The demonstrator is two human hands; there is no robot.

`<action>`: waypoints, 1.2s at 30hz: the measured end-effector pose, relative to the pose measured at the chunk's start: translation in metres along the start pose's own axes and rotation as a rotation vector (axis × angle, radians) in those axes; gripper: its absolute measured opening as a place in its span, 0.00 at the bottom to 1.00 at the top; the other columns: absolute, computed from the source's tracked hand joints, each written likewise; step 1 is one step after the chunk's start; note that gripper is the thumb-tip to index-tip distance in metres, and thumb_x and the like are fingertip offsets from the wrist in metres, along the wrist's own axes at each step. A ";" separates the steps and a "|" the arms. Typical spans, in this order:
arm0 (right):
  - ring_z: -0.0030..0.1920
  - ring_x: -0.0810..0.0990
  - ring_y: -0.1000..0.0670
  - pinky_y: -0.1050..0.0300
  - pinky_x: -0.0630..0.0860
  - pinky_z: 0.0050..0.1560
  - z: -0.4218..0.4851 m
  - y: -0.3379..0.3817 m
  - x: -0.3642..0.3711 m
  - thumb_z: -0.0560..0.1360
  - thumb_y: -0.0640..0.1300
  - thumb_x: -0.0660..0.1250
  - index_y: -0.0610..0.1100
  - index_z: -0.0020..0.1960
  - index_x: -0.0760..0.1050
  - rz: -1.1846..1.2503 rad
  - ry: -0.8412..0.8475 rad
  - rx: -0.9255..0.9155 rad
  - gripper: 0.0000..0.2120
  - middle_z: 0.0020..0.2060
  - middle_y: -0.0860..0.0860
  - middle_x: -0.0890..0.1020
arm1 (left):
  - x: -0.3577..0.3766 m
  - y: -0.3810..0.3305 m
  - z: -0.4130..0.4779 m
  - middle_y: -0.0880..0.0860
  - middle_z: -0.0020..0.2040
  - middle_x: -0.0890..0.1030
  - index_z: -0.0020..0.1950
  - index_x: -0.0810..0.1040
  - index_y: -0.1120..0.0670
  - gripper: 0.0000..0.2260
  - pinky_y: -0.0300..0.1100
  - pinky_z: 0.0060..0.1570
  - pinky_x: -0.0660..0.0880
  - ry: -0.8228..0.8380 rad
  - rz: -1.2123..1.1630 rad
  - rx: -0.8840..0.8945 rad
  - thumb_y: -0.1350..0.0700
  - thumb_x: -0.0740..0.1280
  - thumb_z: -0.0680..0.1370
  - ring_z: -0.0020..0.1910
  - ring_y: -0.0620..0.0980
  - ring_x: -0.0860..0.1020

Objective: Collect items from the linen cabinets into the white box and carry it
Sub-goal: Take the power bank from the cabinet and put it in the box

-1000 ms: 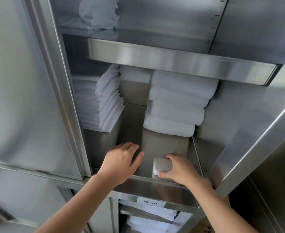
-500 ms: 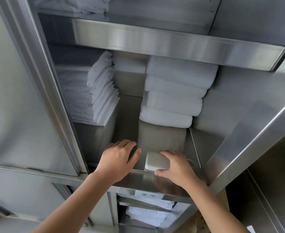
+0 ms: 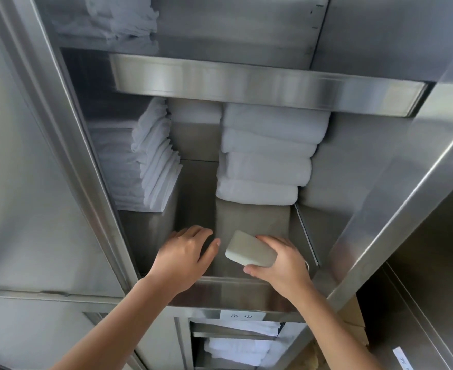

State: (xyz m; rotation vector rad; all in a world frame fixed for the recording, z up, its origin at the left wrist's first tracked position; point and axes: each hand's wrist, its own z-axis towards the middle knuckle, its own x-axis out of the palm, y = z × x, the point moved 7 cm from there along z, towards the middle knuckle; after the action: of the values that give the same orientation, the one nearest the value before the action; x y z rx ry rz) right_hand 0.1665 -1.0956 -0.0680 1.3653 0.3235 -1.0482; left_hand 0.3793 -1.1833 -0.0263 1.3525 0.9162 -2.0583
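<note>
One box being gripped; towels seemingly uncollected.
The right hand (image 3: pixel 281 265) is clamping a small white rounded box (image 3: pixel 250 251) at the front edge of the steel shelf (image 3: pixel 233 292); the left hand (image 3: pixel 185 259) is resting open; folded white towels (image 3: pixel 265 166) are sitting behind.

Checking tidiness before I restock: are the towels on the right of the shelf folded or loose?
Folded. The right towel stack shows four neat layers, rounded fold edges facing out.
</note>
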 end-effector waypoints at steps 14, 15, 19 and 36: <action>0.54 0.79 0.59 0.55 0.78 0.54 0.037 0.082 -0.096 0.57 0.67 0.77 0.58 0.59 0.79 0.233 -0.244 -0.073 0.33 0.52 0.65 0.81 | -0.111 -0.017 0.042 0.46 0.61 0.79 0.66 0.75 0.48 0.25 0.42 0.52 0.74 -0.187 -0.007 0.132 0.37 0.49 0.80 0.56 0.47 0.78; 0.54 0.79 0.59 0.54 0.78 0.54 0.039 0.090 -0.100 0.57 0.66 0.77 0.57 0.59 0.79 0.247 -0.246 -0.089 0.33 0.52 0.65 0.82 | -0.116 -0.014 0.041 0.45 0.61 0.79 0.66 0.75 0.47 0.26 0.40 0.50 0.73 -0.195 0.001 0.125 0.36 0.48 0.80 0.55 0.46 0.78; 0.54 0.79 0.59 0.53 0.79 0.54 0.044 0.112 -0.109 0.57 0.65 0.77 0.56 0.58 0.80 0.293 -0.252 -0.137 0.31 0.52 0.62 0.82 | -0.135 -0.008 0.032 0.44 0.59 0.80 0.64 0.76 0.47 0.25 0.37 0.47 0.71 -0.256 0.032 0.112 0.36 0.49 0.80 0.51 0.46 0.79; 0.53 0.79 0.59 0.58 0.77 0.52 0.016 0.135 -0.136 0.58 0.70 0.74 0.57 0.61 0.79 0.349 -0.073 -0.409 0.34 0.52 0.63 0.82 | -0.175 -0.070 -0.052 0.45 0.57 0.81 0.61 0.78 0.47 0.25 0.45 0.51 0.75 -0.344 0.244 -0.189 0.37 0.49 0.80 0.54 0.49 0.80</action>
State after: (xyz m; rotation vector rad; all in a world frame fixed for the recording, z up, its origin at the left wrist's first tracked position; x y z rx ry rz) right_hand 0.1901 -1.0720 0.1213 0.9685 0.2203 -0.6920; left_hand 0.4252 -1.0901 0.1395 0.9241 0.7338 -1.8847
